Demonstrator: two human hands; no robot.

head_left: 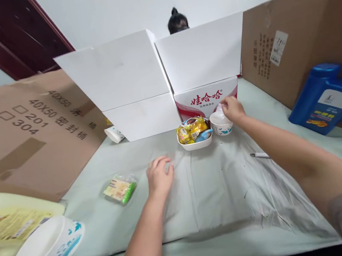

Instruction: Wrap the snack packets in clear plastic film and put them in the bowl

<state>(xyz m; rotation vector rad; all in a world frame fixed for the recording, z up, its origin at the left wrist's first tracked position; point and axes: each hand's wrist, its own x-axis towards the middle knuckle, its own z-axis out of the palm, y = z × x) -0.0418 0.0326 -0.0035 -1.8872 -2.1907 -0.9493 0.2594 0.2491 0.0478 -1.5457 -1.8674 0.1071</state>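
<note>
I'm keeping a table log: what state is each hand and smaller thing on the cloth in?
Left hand: open, fingers loosely bent
Right hand: fingers closed on clear plastic
Cup beside it: upright, uncovered
White tub: filled with wrapped packets
Far-left cup: on its side
Near-left cup: uncovered
Blue bottle: standing
Green-edged packet: lying flat
Pen: lying, partly hidden
Yellow jug: cap unseen

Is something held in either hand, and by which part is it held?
The right hand seems to pinch a clear plastic piece by its upper edge; the left hand holds nothing.
</note>
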